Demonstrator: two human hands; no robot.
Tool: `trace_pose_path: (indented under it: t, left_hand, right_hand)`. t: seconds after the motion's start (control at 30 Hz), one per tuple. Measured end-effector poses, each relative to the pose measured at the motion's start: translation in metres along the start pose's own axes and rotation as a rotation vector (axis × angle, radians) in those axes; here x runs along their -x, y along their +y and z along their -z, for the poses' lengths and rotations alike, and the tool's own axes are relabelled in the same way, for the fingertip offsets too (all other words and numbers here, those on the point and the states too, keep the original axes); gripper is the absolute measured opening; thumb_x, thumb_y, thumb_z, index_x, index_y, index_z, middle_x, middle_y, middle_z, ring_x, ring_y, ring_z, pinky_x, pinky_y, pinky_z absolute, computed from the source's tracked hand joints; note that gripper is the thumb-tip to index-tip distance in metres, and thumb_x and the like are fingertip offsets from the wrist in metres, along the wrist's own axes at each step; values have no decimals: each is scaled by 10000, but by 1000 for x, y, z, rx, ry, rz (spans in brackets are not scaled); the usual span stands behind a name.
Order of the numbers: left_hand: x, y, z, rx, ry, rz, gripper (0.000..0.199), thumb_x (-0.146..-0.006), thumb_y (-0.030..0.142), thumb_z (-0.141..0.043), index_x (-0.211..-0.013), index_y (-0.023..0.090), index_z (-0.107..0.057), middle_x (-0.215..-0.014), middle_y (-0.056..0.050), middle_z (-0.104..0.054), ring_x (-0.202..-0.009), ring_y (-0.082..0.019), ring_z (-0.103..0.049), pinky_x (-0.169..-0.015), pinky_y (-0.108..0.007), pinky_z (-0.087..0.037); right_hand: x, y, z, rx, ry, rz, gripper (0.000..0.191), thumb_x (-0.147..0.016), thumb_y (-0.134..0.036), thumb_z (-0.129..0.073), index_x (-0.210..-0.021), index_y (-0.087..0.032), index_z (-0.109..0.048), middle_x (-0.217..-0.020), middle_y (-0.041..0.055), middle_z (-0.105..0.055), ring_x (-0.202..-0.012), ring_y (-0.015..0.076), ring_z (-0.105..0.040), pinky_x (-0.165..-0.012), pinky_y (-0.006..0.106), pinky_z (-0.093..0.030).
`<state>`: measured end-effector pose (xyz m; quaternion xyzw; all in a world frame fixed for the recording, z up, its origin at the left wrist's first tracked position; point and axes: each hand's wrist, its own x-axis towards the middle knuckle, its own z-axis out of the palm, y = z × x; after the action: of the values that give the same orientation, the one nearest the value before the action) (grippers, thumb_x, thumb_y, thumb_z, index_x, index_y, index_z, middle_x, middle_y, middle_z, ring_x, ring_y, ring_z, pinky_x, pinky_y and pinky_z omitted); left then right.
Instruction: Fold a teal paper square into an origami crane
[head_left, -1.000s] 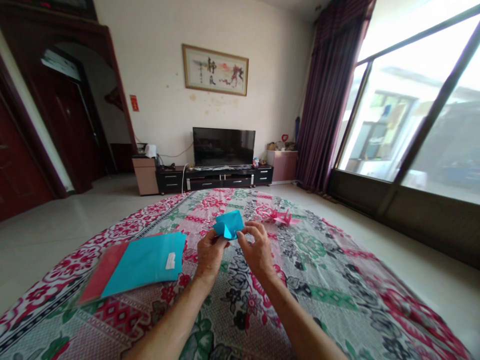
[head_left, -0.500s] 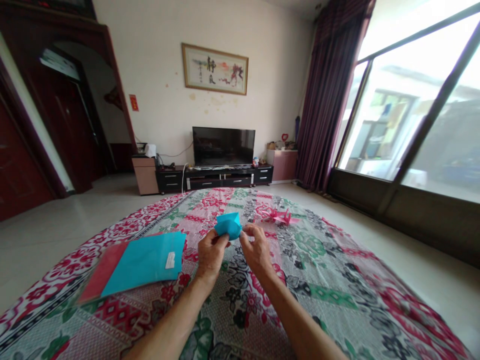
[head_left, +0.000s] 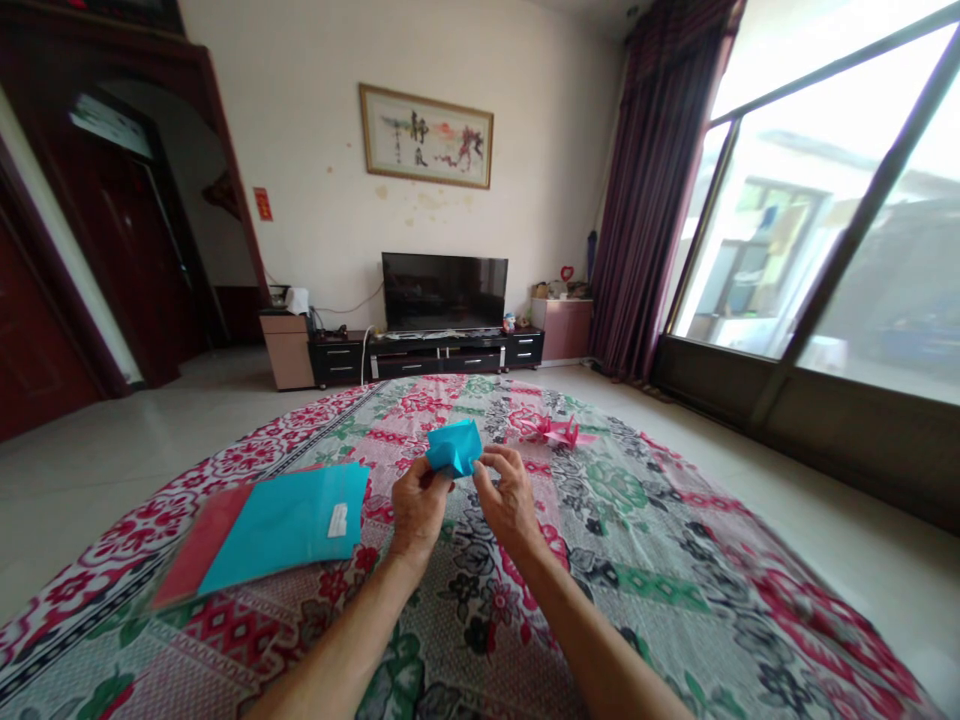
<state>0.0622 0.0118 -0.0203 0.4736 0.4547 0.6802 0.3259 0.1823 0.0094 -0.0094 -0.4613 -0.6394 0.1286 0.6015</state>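
A small folded piece of blue paper (head_left: 454, 446) is held up above the cloth-covered table, between both hands. My left hand (head_left: 420, 502) pinches its lower left side between thumb and fingers. At its right edge, my right hand (head_left: 507, 492) has thumb and forefinger closed on a corner of the paper. Creases and a raised flap show on the near side of the fold. Behind and to the right, pink folded-paper pieces (head_left: 559, 432) lie on the cloth.
To the left lies a clear packet of blue and red paper sheets (head_left: 281, 530) with a white label. A floral tablecloth (head_left: 637, 590) covers the round table. Beyond it stand a television (head_left: 445, 293) on a low black cabinet (head_left: 409, 362) and a window (head_left: 772, 230) at the right.
The folded blue paper has turned a little, and a creased flap on its near side shows more clearly. Both hands have shifted slightly; their hold stays much the same.
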Motion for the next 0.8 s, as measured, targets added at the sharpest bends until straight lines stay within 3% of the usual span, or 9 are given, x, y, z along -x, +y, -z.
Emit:
trace_pose_path:
  t: [0.17, 0.33, 0.47, 0.57, 0.7, 0.8]
  left_hand:
    - [-1, -3, 1, -2, 23, 7, 173, -645, 307, -675, -760, 179, -674, -580, 30, -620, -537, -115, -536, -542, -214, -402]
    - [0, -1, 1, -38, 0, -18, 159, -661, 316, -666, -743, 180, -657, -587, 35, -611, -548, -117, -519, -532, -211, -383]
    - [0, 1, 2, -119, 7, -73, 148, -659, 306, -660, -728, 175, -652, -614, 28, -619, -591, -127, -513, -552, -213, -380]
    - [0, 1, 3, -139, 15, -77, 126, -656, 292, -652, -700, 174, -646, -594, 30, -610, -586, -128, -511, -551, -213, -377]
    - [0, 0, 1, -78, -2, -20, 156, -656, 308, -656, -733, 172, -656, -586, 29, -609, -560, -125, -528, -546, -217, -401]
    - [2, 4, -2, 19, -23, 51, 189, -635, 312, -674, -748, 161, -663, -591, 22, -612, -561, -127, -547, -561, -229, -442]
  right_hand:
    - [-3, -6, 4, 49, -51, -36, 132, -765, -279, -559, -741, -194, -657, -763, 44, -588, -712, 172, -554, -694, 311, -450]
    - [-4, -4, 7, 97, -11, 33, 115, -747, -286, -593, -758, -211, -679, -819, 45, -589, -808, 181, -556, -738, 301, -437]
    - [-5, -3, 7, 126, -61, 49, 113, -739, -265, -592, -742, -201, -685, -724, 20, -587, -655, 140, -533, -645, 269, -418]
    - [-5, -3, 5, 6, -120, -85, 140, -732, -280, -580, -734, -182, -680, -628, 0, -592, -557, 118, -516, -570, 250, -394]
    - [-6, -2, 4, -409, -213, -374, 180, -718, -334, -581, -775, -182, -658, -574, -25, -582, -504, 100, -504, -478, 213, -356]
    - [-6, 1, 6, -662, -271, -499, 208, -688, -360, -640, -800, -185, -648, -564, -41, -556, -467, 69, -447, -447, 191, -320]
